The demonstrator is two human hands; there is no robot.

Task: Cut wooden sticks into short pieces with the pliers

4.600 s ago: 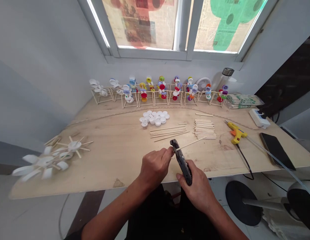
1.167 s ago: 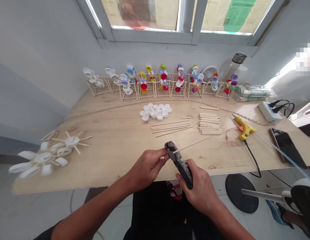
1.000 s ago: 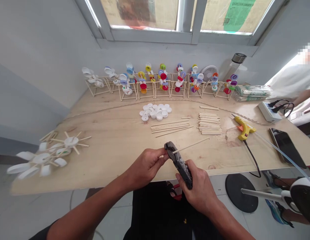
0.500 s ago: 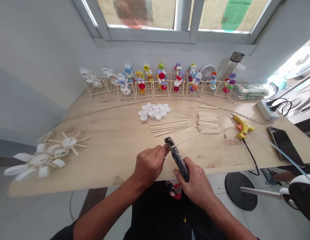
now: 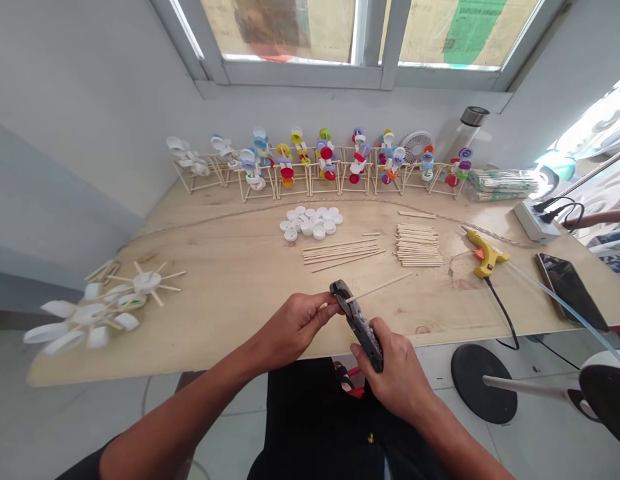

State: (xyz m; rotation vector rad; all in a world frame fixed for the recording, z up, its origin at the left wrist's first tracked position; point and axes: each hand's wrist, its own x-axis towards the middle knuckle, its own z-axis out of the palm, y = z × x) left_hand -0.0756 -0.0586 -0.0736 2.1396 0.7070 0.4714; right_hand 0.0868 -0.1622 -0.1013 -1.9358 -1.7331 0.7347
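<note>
A thin wooden stick (image 5: pixel 385 287) passes through the jaws of dark pliers (image 5: pixel 363 328) above the front part of the table. My right hand (image 5: pixel 397 365) is wrapped round the plier handles. On the other side of the jaws, my left hand (image 5: pixel 303 323) pinches the stick's near end between thumb and fingers. The fingertips hide part of that end. Beyond the hands lie several long sticks (image 5: pixel 343 252) in a loose row and a stack of shorter sticks (image 5: pixel 417 245). White bottle caps (image 5: pixel 315 223) are heaped farther back.
Stick-and-cap wheels (image 5: pixel 147 281) lie at the left. Stick frames with coloured cap wheels (image 5: pixel 326 160) line the wall. At the right are a yellow glue gun (image 5: pixel 484 253), its cord, a phone (image 5: pixel 570 290) and a power strip (image 5: pixel 536 220). A person's arm (image 5: pixel 603 219) shows at far right.
My left hand has shifted its grip, its fingers now reaching sideways to the jaws. The stick's far end has come away from the short stack. The view has turned slightly left.
</note>
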